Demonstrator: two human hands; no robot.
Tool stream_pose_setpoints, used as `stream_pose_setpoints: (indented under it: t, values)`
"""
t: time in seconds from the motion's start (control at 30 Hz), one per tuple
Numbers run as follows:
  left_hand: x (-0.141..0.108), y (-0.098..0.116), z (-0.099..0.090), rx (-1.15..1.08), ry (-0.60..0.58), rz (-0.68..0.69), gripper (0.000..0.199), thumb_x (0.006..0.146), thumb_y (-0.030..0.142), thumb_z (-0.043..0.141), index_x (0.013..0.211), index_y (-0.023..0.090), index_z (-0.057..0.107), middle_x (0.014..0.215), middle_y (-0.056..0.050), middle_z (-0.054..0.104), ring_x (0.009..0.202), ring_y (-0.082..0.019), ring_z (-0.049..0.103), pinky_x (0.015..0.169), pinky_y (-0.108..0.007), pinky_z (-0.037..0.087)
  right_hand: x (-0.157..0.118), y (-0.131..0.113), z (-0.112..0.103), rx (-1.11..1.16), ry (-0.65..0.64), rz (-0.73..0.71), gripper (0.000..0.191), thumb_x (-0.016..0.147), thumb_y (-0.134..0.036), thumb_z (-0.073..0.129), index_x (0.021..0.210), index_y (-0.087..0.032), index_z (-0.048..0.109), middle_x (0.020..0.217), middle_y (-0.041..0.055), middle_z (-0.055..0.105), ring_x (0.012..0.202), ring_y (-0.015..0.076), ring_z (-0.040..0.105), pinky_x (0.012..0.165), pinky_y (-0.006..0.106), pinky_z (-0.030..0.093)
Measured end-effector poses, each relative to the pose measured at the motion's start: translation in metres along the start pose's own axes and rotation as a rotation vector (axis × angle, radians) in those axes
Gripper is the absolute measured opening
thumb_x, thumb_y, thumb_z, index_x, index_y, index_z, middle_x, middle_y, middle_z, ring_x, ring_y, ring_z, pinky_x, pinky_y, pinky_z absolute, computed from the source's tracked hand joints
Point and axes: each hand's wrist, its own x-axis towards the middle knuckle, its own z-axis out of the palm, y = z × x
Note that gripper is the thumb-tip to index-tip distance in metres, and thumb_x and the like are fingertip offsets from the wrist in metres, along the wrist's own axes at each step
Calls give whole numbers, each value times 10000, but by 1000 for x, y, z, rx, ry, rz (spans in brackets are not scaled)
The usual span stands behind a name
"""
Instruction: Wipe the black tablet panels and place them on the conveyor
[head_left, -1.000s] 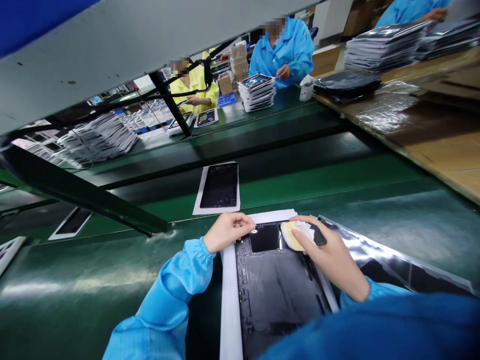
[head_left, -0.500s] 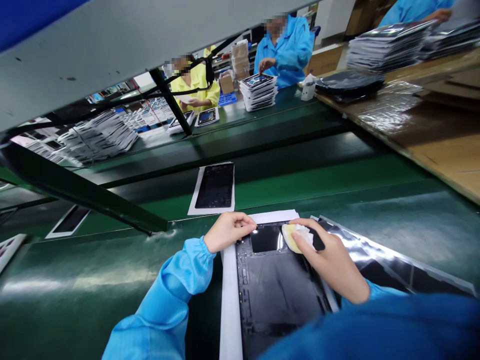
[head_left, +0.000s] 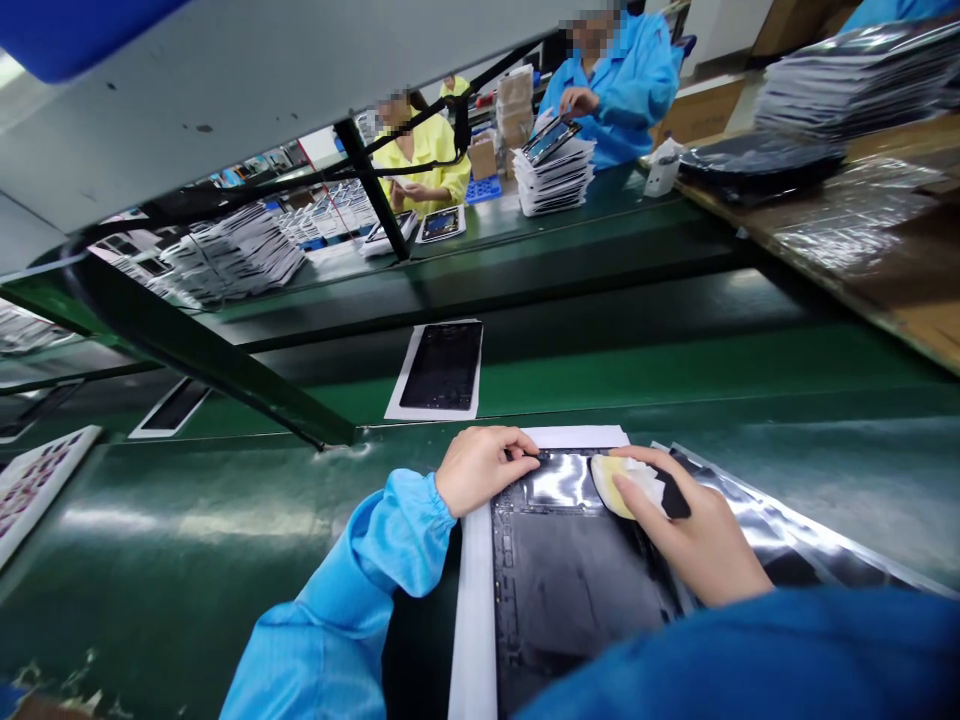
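A black tablet housing (head_left: pixel 581 570) lies on a white sheet (head_left: pixel 474 620) in front of me, with a glossy dark film-like rectangle (head_left: pixel 559 480) near its far end. At the far left corner of that rectangle, my left hand (head_left: pixel 487 468) has thumb and forefinger pinched together. Whatever is between those fingertips is too small to make out. My right hand (head_left: pixel 701 530) grips a pale yellow pad (head_left: pixel 611 487) with crumpled white paper and a black piece on it. The pad rests against the rectangle's right side. My blue sleeve hides the housing's near right part.
Glossy film sheets (head_left: pixel 780 510) lie to the right. Beyond is a dark tablet panel (head_left: pixel 442 365) on white paper. A slanted green post (head_left: pixel 225 365) stands left, under a grey overhead panel (head_left: pixel 225 110). Co-workers sit across by a tablet stack (head_left: pixel 555 180); a cardboard-covered table (head_left: pixel 847 260) stands right.
The view has shifted, so most things sit further right. My hands keep nearly the same place on the housing. Across the bench, the blue-sleeved co-worker has tilted up the top tablet of the stack.
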Motion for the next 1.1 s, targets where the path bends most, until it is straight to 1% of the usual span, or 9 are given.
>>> stream_pose_setpoints:
  t: [0.13, 0.23, 0.33, 0.53, 0.7, 0.83, 0.9, 1.0, 1.1]
  values:
    - [-1, 2, 1, 55, 12, 12, 132, 799, 296, 644, 885, 252, 734, 746, 60, 675, 611, -98, 557, 619, -211, 405, 0, 5, 1, -5, -10, 15, 359, 791, -570, 509, 1002, -301, 621, 833, -6, 729, 601, 203, 640, 538, 295, 498]
    - [-1, 3, 2, 98, 12, 14, 137, 814, 301, 634, 900, 260, 732, 760, 54, 678, 615, -107, 557, 620, -221, 400, 0, 7, 1, -15, -18, 24, 384, 785, -578, 515, 1012, -286, 621, 771, -7, 718, 524, 186, 604, 513, 293, 480]
    - [-2, 3, 3, 124, 17, 23, 133, 825, 300, 629, 906, 262, 727, 784, 50, 686, 620, -113, 561, 634, -231, 396, -1, 8, 1, -28, -14, 26, 389, 781, -577, 520, 1015, -283, 623, 758, -10, 714, 479, 169, 573, 494, 290, 462]
    - [-3, 1, 5, 149, 28, 39, 119, 833, 302, 625, 904, 272, 715, 820, 53, 692, 638, -122, 573, 647, -241, 405, 0, 11, 2, -9, -22, 39, 388, 788, -600, 514, 1024, -310, 617, 806, 4, 723, 619, 212, 646, 524, 296, 482]
    - [-4, 3, 7, 188, 34, 57, 117, 854, 297, 604, 913, 275, 703, 847, 50, 699, 671, -128, 590, 648, -244, 404, 0, 10, 1, -15, -26, 37, 397, 787, -600, 515, 1026, -300, 616, 768, -3, 714, 506, 182, 590, 503, 293, 475]
    - [-6, 5, 7, 231, 31, 54, 112, 867, 302, 608, 932, 277, 696, 879, 51, 708, 718, -137, 612, 649, -248, 403, 0, 10, 2, -14, -21, 37, 394, 779, -597, 519, 1012, -299, 626, 773, 5, 717, 569, 198, 623, 510, 286, 479]
    - [-7, 6, 7, 256, 25, 50, 115, 876, 306, 606, 946, 277, 692, 892, 51, 711, 730, -139, 621, 650, -251, 404, 0, 10, 2, -14, -14, 33, 390, 775, -598, 520, 1003, -301, 630, 778, 3, 718, 565, 197, 622, 511, 288, 481]
    - [-8, 8, 6, 323, 9, 57, 134, 896, 325, 592, 986, 278, 679, 918, 40, 709, 777, -151, 640, 650, -253, 413, 0, 10, 2, -18, -17, 34, 381, 780, -595, 513, 1010, -312, 626, 760, -12, 716, 514, 184, 597, 494, 287, 472]
    - [-9, 14, 6, 471, -9, 90, 186, 909, 357, 578, 1057, 265, 644, 949, 10, 699, 851, -183, 650, 626, -256, 421, 0, 10, 1, -28, -32, 37, 372, 793, -584, 508, 1022, -312, 618, 771, -9, 719, 568, 193, 628, 507, 278, 473]
